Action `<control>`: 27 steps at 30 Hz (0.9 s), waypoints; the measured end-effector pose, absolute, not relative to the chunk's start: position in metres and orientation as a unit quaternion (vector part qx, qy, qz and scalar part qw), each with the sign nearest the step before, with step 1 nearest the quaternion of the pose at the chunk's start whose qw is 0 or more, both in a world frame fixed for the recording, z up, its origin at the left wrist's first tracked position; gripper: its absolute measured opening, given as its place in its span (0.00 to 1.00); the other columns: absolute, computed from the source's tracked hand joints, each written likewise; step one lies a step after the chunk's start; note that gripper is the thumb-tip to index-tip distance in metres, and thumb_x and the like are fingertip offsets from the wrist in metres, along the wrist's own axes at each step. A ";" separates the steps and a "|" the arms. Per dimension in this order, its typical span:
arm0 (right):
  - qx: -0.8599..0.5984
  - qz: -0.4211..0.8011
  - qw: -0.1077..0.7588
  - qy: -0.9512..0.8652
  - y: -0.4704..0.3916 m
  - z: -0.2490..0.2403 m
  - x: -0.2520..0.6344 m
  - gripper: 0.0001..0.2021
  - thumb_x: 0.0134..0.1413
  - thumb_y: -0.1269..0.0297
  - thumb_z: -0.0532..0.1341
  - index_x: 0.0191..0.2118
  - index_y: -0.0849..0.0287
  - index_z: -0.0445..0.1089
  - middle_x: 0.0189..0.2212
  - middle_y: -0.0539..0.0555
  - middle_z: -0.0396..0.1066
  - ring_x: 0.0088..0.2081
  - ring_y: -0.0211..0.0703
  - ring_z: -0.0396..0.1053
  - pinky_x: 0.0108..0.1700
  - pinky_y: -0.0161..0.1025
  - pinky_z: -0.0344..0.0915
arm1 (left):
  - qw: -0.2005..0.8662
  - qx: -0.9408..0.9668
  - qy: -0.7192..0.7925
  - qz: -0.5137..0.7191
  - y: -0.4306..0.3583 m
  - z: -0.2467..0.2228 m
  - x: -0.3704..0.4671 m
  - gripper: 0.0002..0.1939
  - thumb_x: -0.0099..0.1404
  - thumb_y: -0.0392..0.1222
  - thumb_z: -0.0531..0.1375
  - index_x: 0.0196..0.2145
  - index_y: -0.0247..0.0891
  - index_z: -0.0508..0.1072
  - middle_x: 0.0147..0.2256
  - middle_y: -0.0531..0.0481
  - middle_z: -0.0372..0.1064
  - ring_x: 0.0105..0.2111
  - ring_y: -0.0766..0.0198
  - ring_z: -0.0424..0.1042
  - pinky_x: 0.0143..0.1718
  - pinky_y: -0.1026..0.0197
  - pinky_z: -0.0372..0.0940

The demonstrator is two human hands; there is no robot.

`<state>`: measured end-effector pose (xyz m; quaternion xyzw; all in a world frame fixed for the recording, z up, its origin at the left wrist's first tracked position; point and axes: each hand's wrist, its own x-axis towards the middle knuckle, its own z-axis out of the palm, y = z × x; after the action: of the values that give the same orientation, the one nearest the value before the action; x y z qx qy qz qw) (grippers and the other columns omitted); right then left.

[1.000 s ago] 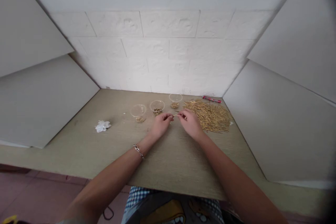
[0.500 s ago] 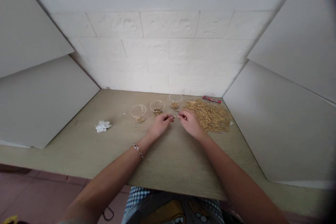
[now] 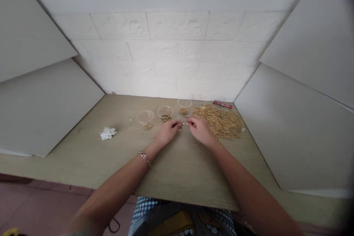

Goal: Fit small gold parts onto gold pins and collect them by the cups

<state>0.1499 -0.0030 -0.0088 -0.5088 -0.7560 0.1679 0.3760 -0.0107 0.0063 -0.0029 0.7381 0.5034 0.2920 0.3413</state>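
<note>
Between my two hands runs a thin gold-coloured stick (image 3: 184, 124), its ends hidden by my fingers. My left hand (image 3: 169, 131) pinches it from the left, and my right hand (image 3: 199, 129) pinches it from the right. Just beyond my left hand stands a clear round tub (image 3: 165, 112) with small gold pieces in it. A second clear tub (image 3: 145, 117) to its left holds a few thin pieces, and a third clear tub (image 3: 184, 103) farther back holds small gold pieces. My right hand lies at the near left edge of a heap of gold-coloured sticks (image 3: 222, 121).
A crumpled white tissue (image 3: 108, 133) lies at the left of the wooden table (image 3: 124, 162). Behind the heap is a red pen-like tube (image 3: 222, 104). White boards (image 3: 298, 129) close in both sides, and a white brick-patterned wall (image 3: 163, 51) stands at the back.
The pinched stick is slightly differently angled between my fingers. My hands have barely moved, and the things on the table stay in place.
</note>
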 end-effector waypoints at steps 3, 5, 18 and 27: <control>-0.515 0.171 0.391 -0.743 -0.003 -0.010 0.148 0.04 0.49 0.72 0.56 0.29 0.61 0.68 0.28 0.52 0.67 0.29 0.37 0.63 0.34 0.35 0.60 | 0.341 0.736 0.507 0.290 0.007 -0.002 -0.011 0.11 0.59 0.39 0.50 0.27 0.35 0.71 0.29 0.52 0.70 0.30 0.67 0.67 0.35 0.66 0.60; -0.523 0.146 0.395 -0.741 -0.004 -0.011 0.145 0.04 0.50 0.72 0.55 0.29 0.61 0.67 0.29 0.53 0.67 0.30 0.38 0.63 0.35 0.36 0.60 | 0.338 0.735 0.512 0.289 0.006 -0.001 -0.010 0.12 0.59 0.39 0.50 0.27 0.35 0.71 0.28 0.51 0.70 0.30 0.67 0.67 0.35 0.66 0.60; -0.551 0.028 0.320 -0.770 -0.014 -0.002 0.136 0.09 0.54 0.70 0.50 0.31 0.60 0.67 0.33 0.58 0.67 0.36 0.44 0.63 0.39 0.41 0.60 | 0.345 0.700 0.539 0.316 0.002 -0.001 -0.004 0.11 0.59 0.40 0.50 0.27 0.34 0.70 0.28 0.50 0.70 0.30 0.67 0.67 0.34 0.66 0.61; -0.529 0.056 0.316 -0.786 -0.012 -0.002 0.141 0.08 0.53 0.72 0.51 0.31 0.61 0.67 0.33 0.58 0.66 0.36 0.43 0.63 0.39 0.40 0.59 | 0.331 0.722 0.525 0.306 0.004 -0.004 -0.006 0.10 0.59 0.38 0.50 0.27 0.35 0.70 0.28 0.51 0.70 0.30 0.67 0.67 0.35 0.66 0.60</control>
<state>0.1406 -0.0116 -0.0020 -0.5285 -0.7858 0.0555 0.3164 -0.0062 0.0038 -0.0045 0.7216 0.5253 0.3062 0.3311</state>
